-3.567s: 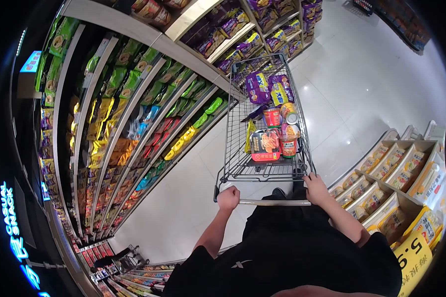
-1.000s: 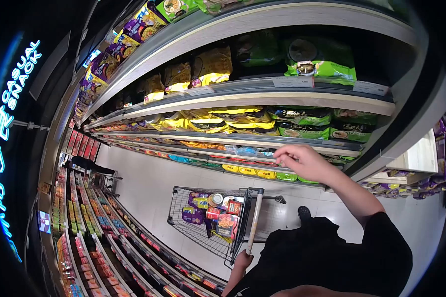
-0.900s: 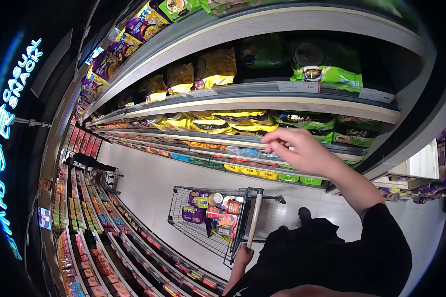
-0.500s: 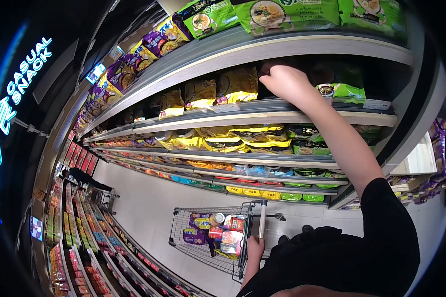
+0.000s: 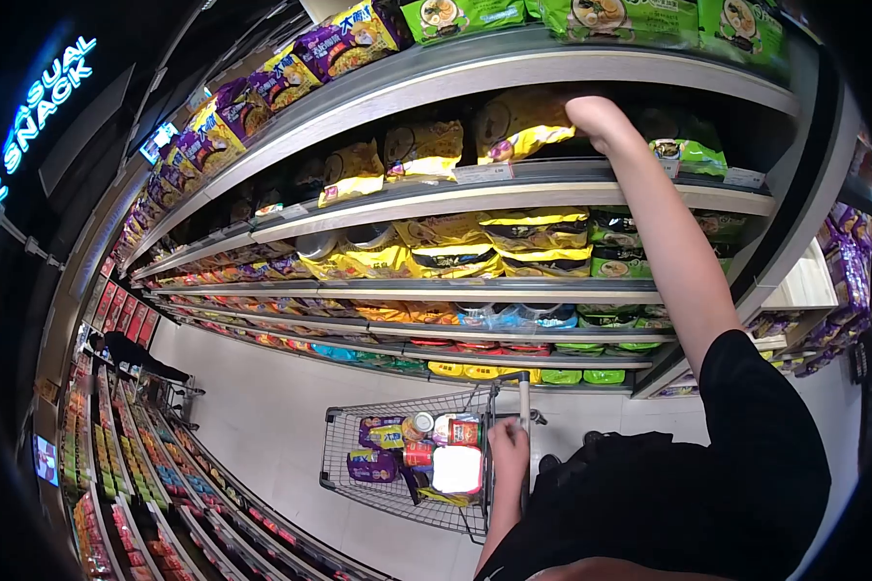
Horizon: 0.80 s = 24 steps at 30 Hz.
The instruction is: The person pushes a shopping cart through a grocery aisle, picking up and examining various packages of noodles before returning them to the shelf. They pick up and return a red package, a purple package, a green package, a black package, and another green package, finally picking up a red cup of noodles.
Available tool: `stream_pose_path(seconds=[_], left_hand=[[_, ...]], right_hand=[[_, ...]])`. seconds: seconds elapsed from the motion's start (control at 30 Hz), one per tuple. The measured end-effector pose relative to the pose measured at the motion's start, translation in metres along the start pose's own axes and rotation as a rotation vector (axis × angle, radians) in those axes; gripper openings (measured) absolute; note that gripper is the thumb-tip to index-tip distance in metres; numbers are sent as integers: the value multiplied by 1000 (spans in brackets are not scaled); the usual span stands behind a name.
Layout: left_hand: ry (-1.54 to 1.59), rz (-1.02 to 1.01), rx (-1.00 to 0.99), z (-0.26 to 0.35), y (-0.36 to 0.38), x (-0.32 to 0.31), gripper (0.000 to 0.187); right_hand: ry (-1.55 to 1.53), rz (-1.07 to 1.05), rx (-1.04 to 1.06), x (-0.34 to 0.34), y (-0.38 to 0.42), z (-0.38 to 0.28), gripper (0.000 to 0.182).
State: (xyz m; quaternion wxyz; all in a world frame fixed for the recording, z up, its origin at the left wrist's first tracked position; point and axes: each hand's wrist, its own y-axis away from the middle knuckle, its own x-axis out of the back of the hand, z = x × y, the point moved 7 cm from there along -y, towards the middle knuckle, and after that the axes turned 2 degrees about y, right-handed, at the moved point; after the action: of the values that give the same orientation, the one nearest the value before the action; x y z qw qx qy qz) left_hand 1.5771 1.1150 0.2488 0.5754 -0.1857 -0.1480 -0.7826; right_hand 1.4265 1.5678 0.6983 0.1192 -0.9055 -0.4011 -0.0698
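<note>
On an upper shelf, my right hand (image 5: 594,118) reaches in at the right end of a yellow noodle packet (image 5: 523,136). The packet sits askew, its lower edge slanting up to the right. My right fingertips are lost in the shadow, so their grip on it cannot be seen. Low in the view, my left hand (image 5: 509,443) has curled fingers at the handle (image 5: 524,399) of the shopping cart (image 5: 358,499). Purple and yellow packets, a red tub, a lidded jar and a glaring white-topped item lie in the cart.
Green noodle packets (image 5: 630,24) line the shelf above, beside purple ones (image 5: 349,44). More yellow packets (image 5: 451,254) fill the shelf below. Snack shelves (image 5: 145,465) run along the aisle's other side. Farther down, a person in dark clothes (image 5: 136,353) stands by another cart.
The view has shifted, moving the shelves rightward and up. My right hand has gone deeper behind the shelf edge, and the yellow packet beside it looks more tilted. My left hand stays by the handle.
</note>
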Motion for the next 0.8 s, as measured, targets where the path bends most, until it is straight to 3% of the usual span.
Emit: stream_pose_path(seconds=[0.07, 0.1, 0.13, 0.2, 0.27, 0.43, 0.5, 0.57, 0.67, 0.8], left_hand=[[151, 26, -107, 36, -25, 6, 24], [188, 7, -118, 62, -38, 10, 21], [258, 16, -172, 84, -51, 11, 20], [352, -47, -239, 128, -72, 12, 19], [424, -92, -270, 194, -87, 25, 23], [741, -252, -406, 309, -100, 41, 49], [811, -233, -353, 338, -93, 43, 46], [690, -135, -335, 352, -83, 41, 42], [646, -149, -278, 343, -77, 22, 35], [629, -191, -381, 336, -73, -6, 38]], right_hand=[[-147, 175, 13, 25, 27, -4, 23], [-76, 87, -66, 47, -5, 32, 21], [-63, 99, -74, 46, 11, 28, 21], [-403, 278, 69, 45, 68, 3, 20], [-502, -1, 161, 44, 72, 26, 19], [-714, -134, 141, 26, 178, 35, 16], [-680, -170, 139, 33, 199, 63, 17], [-682, -191, 129, 43, 219, 80, 17], [-750, -169, 63, 58, 237, 110, 16], [-911, -125, -100, 80, 256, 141, 15]])
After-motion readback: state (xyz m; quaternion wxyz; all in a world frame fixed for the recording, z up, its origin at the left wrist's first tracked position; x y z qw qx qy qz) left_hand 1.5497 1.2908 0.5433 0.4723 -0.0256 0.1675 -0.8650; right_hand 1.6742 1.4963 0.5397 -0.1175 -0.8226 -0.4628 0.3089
